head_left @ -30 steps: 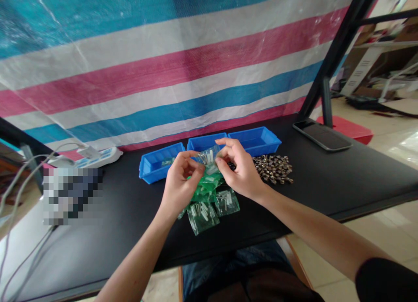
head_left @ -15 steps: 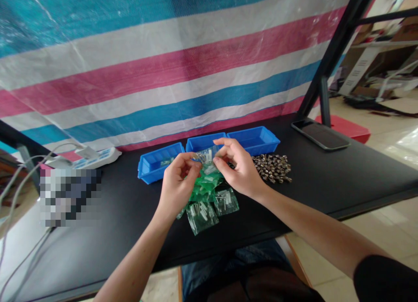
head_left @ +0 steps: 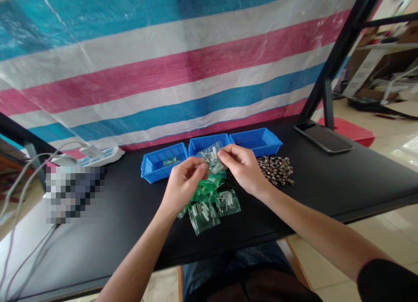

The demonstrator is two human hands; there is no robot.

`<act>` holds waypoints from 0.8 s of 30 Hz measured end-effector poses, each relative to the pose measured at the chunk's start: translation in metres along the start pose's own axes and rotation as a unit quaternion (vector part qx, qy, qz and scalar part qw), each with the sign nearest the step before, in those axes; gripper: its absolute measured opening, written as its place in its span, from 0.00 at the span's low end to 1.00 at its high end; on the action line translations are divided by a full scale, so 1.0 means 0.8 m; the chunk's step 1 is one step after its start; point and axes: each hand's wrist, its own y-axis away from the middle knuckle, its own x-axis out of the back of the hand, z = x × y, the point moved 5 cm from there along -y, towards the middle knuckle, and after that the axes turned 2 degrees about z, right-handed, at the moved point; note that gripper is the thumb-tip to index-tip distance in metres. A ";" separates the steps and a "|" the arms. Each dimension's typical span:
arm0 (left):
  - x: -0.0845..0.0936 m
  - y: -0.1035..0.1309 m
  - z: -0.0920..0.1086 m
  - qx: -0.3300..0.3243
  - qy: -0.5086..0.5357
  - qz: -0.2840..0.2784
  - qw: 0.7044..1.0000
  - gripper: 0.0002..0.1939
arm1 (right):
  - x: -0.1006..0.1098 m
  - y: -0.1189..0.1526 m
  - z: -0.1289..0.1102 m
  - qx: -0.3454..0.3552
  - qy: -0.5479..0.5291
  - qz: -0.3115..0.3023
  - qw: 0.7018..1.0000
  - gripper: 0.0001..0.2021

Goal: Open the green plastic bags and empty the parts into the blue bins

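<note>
Between my two hands a small clear plastic bag [head_left: 211, 154] with white plugs in it is held up over a pile. My left hand [head_left: 186, 180] pinches its left side between thumb and fingers. On the right edge, my right hand [head_left: 243, 167] has its thumb and fingertips closed. Under them lies a heap of green-tinted plastic bags [head_left: 209, 186], partly hidden by my hands. In front of the heap rest a bag of white plugs and screws [head_left: 204, 217] and a smaller similar bag [head_left: 227, 202]. Dark metal pieces [head_left: 276, 169] are piled beside my right hand.
Three blue trays stand in a row behind: the left tray [head_left: 148, 167] holds small bags, then a middle tray [head_left: 202, 142] and a right tray [head_left: 261, 141]. A phone [head_left: 323, 136] lies at right. A power strip [head_left: 106, 156] with cables sits at left, before a striped sheet.
My right hand's fingers have closed down onto the clear bag's right edge, where they were more spread before. The bag now shows flatter and more fully between my hands.
</note>
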 end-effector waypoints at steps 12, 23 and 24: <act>0.001 -0.003 -0.005 -0.033 -0.073 -0.044 0.996 0.14 | -0.011 0.000 0.004 -0.020 0.010 -0.073 0.997 0.11; 0.012 -0.003 -0.005 -0.038 -0.063 0.025 0.997 0.12 | -0.017 0.007 0.002 -0.033 0.012 -0.110 0.993 0.08; 0.014 -0.003 -0.006 -0.040 -0.073 0.032 0.996 0.12 | -0.018 0.008 0.003 -0.037 0.014 -0.114 0.993 0.07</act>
